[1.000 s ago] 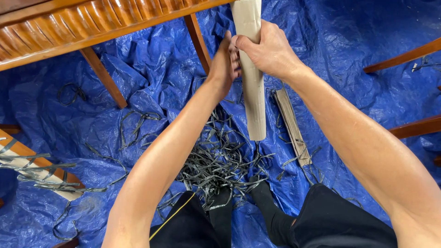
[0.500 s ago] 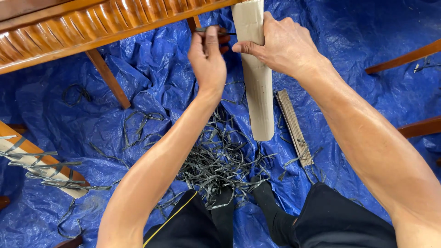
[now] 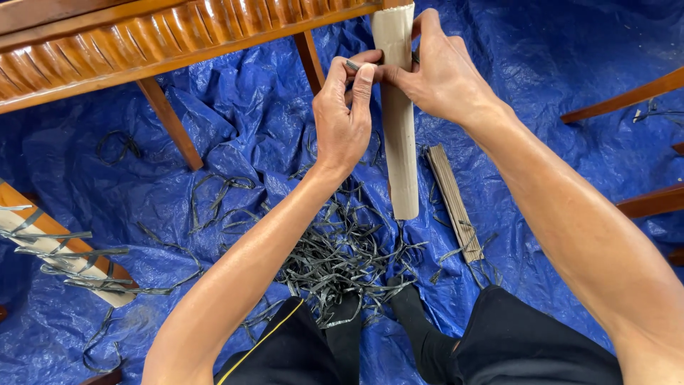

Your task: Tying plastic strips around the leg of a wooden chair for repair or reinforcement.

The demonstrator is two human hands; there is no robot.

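1. Head view, looking down: both bare forearms reach up from the bottom edge toward the upper middle of the frame, where a long pale cardboard-wrapped leg hangs down from a carved wooden furniture frame running across the upper left.
2. The right hand is closed around the upper part of that pale leg, its thumb pressed on the front face and its fingers curled behind.
3. The left hand sits just beside it on the left, fingertips bunched together, pinching a small dark strip end against the leg's left edge; thumb and forefinger meet the right thumb there.
4. The pale leg is upright in the picture, its lower end free above the mess below, touching nothing visible there.
5. A heap of dark cut strapping strips lies in the lower middle, directly under the hands, spreading between the person's knees.
6. A blue tarpaulin covers the floor across the whole frame, wrinkled throughout.
7. A narrow flat corrugated cardboard strip lies on the tarpaulin just right of the leg's lower end.
8. At the left edge, another wooden piece part-wrapped in pale material has dark straps crossing it.
9. Bare wooden chair rails show at the right edge.
10. Black trousers fill the bottom.
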